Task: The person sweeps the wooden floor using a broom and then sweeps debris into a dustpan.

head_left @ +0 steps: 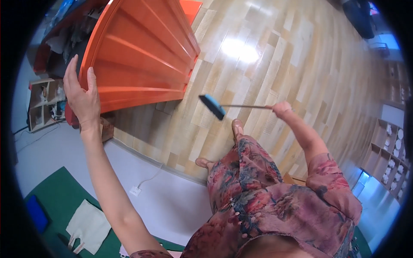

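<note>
In my right hand [281, 109] is the thin handle of a small broom [242, 106]. Its light-blue head with dark bristles [212, 106] points left, above the wood-plank floor [245, 77] and ahead of my shoes; whether the bristles touch the floor is hard to tell. My left hand [82, 93] reaches up to the edge of an orange panelled piece of furniture [142, 54]. The thumb lies over the panel side, and the fingers are spread along the outer side of the edge. Contact with the edge is not clear.
A white wall with a socket [135, 191] and plugged-in cord runs along the left. A compartmented wooden shelf [45, 103] stands beyond my left hand. Green board [61, 190] carries a cream cloth bag [88, 225]. Shelves with white objects [387, 154] line the right.
</note>
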The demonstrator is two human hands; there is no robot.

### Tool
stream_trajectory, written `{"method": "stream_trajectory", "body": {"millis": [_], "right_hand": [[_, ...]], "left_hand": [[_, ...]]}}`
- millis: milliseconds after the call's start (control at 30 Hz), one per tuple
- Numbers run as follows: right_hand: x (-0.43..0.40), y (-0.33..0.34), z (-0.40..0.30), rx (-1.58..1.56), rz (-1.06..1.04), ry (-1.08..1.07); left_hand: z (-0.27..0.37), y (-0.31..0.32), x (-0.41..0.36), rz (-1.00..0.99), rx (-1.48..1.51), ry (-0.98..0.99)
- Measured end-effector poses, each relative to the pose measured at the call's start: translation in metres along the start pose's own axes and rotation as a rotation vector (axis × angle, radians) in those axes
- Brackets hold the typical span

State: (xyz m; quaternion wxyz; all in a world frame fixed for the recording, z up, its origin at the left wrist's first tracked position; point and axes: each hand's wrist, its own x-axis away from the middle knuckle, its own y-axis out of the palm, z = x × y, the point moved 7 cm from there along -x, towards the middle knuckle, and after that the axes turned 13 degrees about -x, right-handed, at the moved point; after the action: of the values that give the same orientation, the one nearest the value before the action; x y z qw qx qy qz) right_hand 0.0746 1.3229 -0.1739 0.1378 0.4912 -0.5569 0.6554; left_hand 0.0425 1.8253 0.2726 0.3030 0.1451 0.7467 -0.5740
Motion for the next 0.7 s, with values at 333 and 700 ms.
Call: {"method": "stream_trajectory", "body": {"millis": [333, 700], "right_hand": [[-0.002, -0.078, 0.114, -0.126, 0.194, 0.119], [-0.015, -0.064, -0.028, -0.154, -0.063, -0.219]], "left_hand": [[0.007, 0.051, -0.022, -0.307, -0.242, -0.004], [0.039, 0.113, -0.119, -0.427, -0.200, 0.008]]}}
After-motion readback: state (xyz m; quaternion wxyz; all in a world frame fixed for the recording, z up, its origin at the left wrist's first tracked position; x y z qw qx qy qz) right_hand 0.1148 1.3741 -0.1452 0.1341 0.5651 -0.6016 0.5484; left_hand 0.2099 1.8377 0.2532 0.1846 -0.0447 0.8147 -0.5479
